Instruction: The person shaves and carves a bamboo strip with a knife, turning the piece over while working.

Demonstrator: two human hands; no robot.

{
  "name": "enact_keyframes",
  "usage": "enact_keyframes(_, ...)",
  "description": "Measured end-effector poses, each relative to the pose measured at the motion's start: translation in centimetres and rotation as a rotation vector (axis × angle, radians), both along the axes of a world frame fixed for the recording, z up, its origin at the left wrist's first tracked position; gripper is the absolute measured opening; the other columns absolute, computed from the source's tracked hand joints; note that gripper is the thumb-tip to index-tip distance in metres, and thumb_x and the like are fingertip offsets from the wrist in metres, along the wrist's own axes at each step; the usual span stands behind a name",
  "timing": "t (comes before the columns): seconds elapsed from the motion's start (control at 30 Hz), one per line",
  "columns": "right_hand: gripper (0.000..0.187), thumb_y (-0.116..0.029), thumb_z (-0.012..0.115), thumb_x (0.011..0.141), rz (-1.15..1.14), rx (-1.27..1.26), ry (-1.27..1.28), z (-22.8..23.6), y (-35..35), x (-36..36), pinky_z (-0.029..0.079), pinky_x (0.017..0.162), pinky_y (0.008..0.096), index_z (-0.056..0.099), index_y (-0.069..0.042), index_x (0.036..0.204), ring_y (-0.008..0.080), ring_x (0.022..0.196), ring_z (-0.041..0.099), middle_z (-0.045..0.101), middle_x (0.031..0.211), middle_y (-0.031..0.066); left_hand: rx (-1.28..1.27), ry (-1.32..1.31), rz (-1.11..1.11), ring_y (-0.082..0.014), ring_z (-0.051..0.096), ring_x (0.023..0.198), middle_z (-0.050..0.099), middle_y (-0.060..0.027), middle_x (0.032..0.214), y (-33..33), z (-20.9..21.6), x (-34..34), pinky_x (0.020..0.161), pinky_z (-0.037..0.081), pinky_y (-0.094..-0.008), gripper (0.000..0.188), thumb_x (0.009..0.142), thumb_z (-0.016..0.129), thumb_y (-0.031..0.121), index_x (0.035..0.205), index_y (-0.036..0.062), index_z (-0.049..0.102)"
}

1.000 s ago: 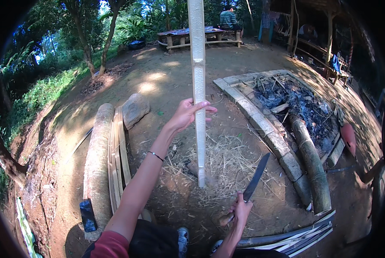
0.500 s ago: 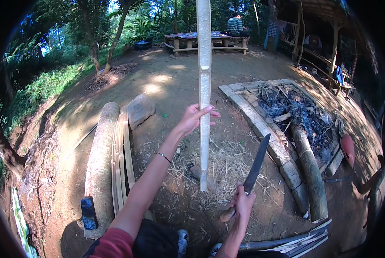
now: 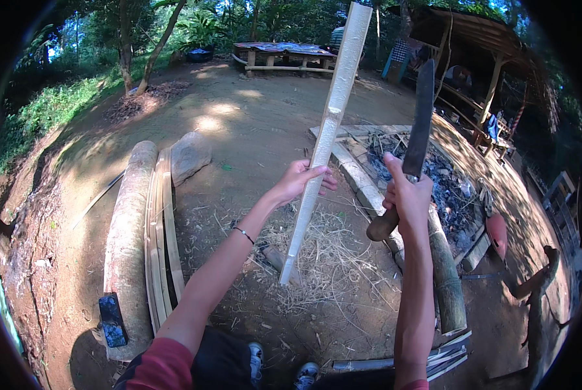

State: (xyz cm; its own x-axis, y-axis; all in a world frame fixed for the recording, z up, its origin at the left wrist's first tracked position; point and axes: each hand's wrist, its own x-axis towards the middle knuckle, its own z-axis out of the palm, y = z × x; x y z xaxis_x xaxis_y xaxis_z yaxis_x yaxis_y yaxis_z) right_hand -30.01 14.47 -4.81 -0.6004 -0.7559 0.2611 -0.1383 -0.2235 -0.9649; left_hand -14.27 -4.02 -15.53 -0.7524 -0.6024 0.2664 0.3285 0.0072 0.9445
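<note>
A long pale split-bamboo slat leans up and to the right, with a node partway along it. Around its middle my left hand is closed, thumb across the front and fingertips showing at the far side. The slat's lower end is close to a short piece of wood among shavings; whether it touches is unclear. To the right of the slat, my right hand grips a machete by its wooden handle. The dark blade points upward, apart from the slat.
Bamboo shavings cover the ground ahead. A log, bamboo strips, a stone and a phone are at left. A fire pit's block edging and a thick pole stand right. More strips lie near my feet.
My right hand has lifted the machete from low beside the shavings to shoulder of the slat's height. The slat has tilted from upright, its top going right. The view has shifted slightly.
</note>
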Motion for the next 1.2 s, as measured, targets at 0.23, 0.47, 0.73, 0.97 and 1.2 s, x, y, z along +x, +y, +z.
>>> enact_keyframes(0.23, 0.043, -0.025, 0.080, 0.086, 0.223, -0.004, -0.187, -2.2, -0.2, -0.8, 0.030, 0.040, 0.0237, 0.064, 0.007, 0.111, 0.0041, 0.043, 0.037, 0.044, 0.056, -0.0059, -0.161, -0.146, -0.172, -0.0241, 0.073, 0.088, 0.073, -0.0147, 0.099, 5.1, 0.3, -4.4, 0.068, 0.058, -0.0329, 0.032, 0.102, 0.056, 0.026, 0.113, -0.0025, 0.062)
enact_keyframes(0.47, 0.028, -0.014, 0.074, 0.090, 0.022, -0.054, -0.053, -5.4, 0.5, -3.4, 0.034, 0.039, 0.0254, 0.060, -0.004, 0.068, 0.0071, 0.040, 0.043, 0.051, 0.053, -0.0014, -0.282, -0.253, -0.233, -0.0236, 0.069, 0.102, 0.071, -0.0152, 0.107, 7.1, -0.7, -4.8, 0.088, 0.053, -0.0359, 0.051, 0.101, 0.054, 0.045, 0.117, -0.0027, 0.062)
enact_keyframes(0.73, 0.028, -0.018, 0.075, 0.087, -0.278, -0.174, 0.203, -9.4, 1.3, -7.3, 0.036, 0.043, 0.0260, 0.066, 0.000, 0.067, 0.0060, 0.046, 0.051, 0.059, 0.055, 0.0001, 0.069, -0.659, -0.696, -0.0237, 0.057, 0.123, 0.059, -0.0145, 0.136, 11.3, -9.3, 3.1, 0.098, 0.048, -0.0366, 0.064, 0.108, 0.024, 0.047, 0.112, 0.0029, 0.071)
enact_keyframes(0.97, 0.023, -0.013, 0.074, 0.086, -0.454, -0.343, 0.020, -8.6, 2.9, -8.1, 0.040, 0.037, 0.0266, 0.059, -0.003, 0.072, 0.0100, 0.041, 0.052, 0.060, 0.057, 0.0049, 0.514, -0.234, -1.020, -0.0348, 0.049, 0.133, 0.039, -0.0234, 0.151, 17.2, -21.0, 0.4, 0.107, 0.043, -0.0482, 0.073, 0.098, 0.056, 0.042, 0.154, 0.0049, 0.026)
enact_keyframes(1.2, 0.021, -0.012, 0.068, 0.089, -0.553, -0.350, -0.225, -7.9, 6.5, -8.8, 0.041, 0.039, 0.0273, 0.062, 0.002, 0.075, 0.0113, 0.041, 0.052, 0.058, 0.056, 0.0054, 0.949, 0.409, -0.210, -0.0404, 0.020, 0.148, 0.016, -0.0237, 0.161, 13.4, -19.4, -4.3, 0.120, 0.025, -0.0553, 0.076, 0.100, 0.056, 0.031, 0.158, 0.0098, 0.011)
